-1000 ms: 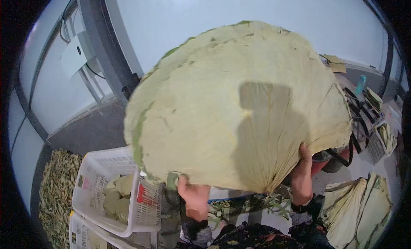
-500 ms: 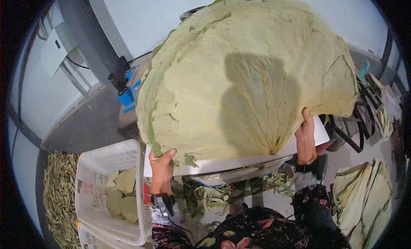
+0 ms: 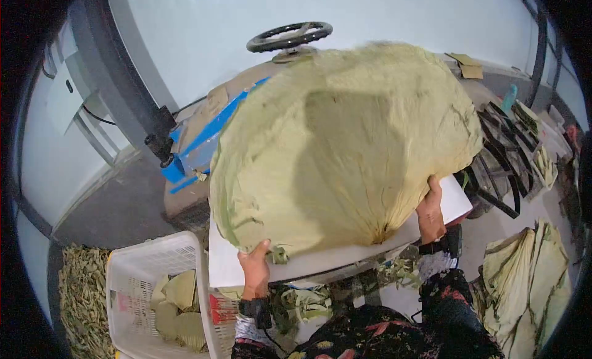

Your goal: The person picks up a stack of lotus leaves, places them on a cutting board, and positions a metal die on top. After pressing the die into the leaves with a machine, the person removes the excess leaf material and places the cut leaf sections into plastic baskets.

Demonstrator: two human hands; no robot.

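A broad, pale yellow-green pile of dried lotus leaves (image 3: 265, 174) fills the middle of the view, folded to a half-round shape with veins meeting at its lower edge. My left hand (image 3: 254, 269) grips its lower left corner, thumb on top. On the right side, my right hand (image 3: 431, 211) is closed on the edge, thumb also on top. Beneath the leaves lies a white board (image 3: 225, 260), showing along the front and at the right. My fingers under the leaves are hidden, and a dark shadow falls across the pile.
A white plastic basket (image 3: 200, 279) with cut leaf pieces (image 3: 179, 322) stands at lower left, beside a heap of leaf strips (image 3: 83, 297). More large folded leaves (image 3: 524, 279) lie at right near black metal frames (image 3: 502, 174). Behind is a black handwheel (image 3: 290, 44).
The lotus leaves have come down and toward me with both hands still gripping them. The handwheel and blue strip behind show more fully. The view has tilted slightly.
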